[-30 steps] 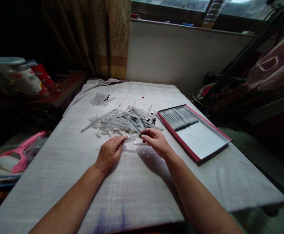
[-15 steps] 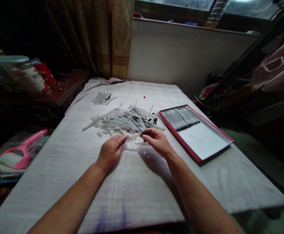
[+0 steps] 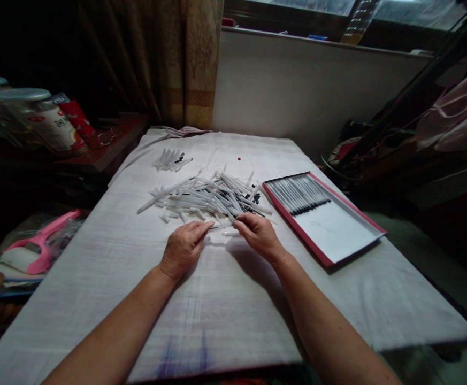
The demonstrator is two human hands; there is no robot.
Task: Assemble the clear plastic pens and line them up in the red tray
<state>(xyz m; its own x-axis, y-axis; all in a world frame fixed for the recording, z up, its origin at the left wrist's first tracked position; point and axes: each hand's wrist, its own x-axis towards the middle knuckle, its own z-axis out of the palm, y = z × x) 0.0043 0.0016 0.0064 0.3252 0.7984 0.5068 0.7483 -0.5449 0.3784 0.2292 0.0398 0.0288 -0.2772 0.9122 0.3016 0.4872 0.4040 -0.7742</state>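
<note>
The left hand [image 3: 183, 248] and right hand [image 3: 259, 235] each pinch one end of a thin clear tube [image 3: 218, 226], fingers pressed together, low over the tabletop [image 3: 225, 310]. The tube pile [image 3: 201, 197] lies at 12 o'clock and the red-rimmed tray [image 3: 337, 235] at 2 o'clock.

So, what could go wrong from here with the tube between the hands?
The tube, pinched only at its ends by the left hand and right hand, could slip into the pile just beyond and get lost among lookalikes. The tray lies just right of the right hand, its corner near the table edge; a careless sweep might shift it or disturb its row of tubes.
</note>
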